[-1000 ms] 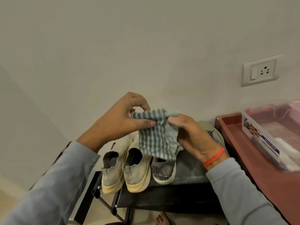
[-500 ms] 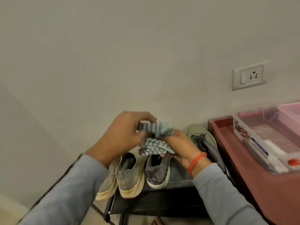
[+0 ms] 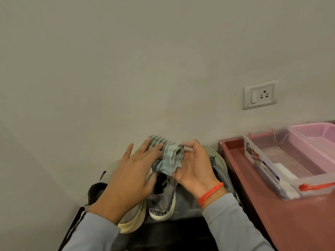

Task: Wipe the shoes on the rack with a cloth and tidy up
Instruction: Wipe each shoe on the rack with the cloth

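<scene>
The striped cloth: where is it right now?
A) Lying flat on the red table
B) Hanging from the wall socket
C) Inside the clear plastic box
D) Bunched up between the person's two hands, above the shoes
D: the striped cloth is crumpled between the left hand and right hand, held over the grey shoe on the rack.

Grey-blue long sleeves [image 3: 233, 223], dark stripes along the left one, orange-red thread band [image 3: 211, 193] on right wrist.
</scene>
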